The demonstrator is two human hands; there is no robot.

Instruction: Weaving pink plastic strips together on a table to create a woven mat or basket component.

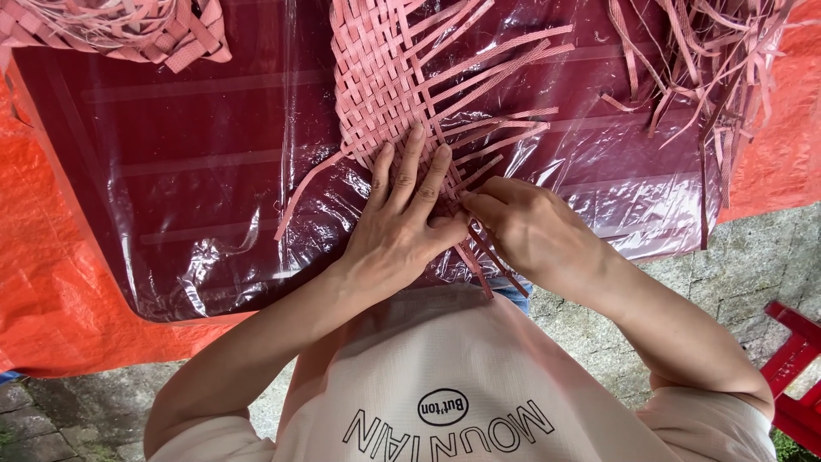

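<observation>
Two bare hands show: the left hand (400,224) lies flat with fingers spread on the woven mat, and the right hand (522,224) is closed with fingertips pinched on strips just beside it. One woven pink mat (380,81) lies under them. Two more heaps of pink strip work lie well apart from that mat: one woven piece (128,30) beyond its left side, one loose bundle of strips (701,60) beyond its right. One clear plastic sheet (197,171) lies beneath the mat. One red stool (795,368) stands far to its lower right.
</observation>
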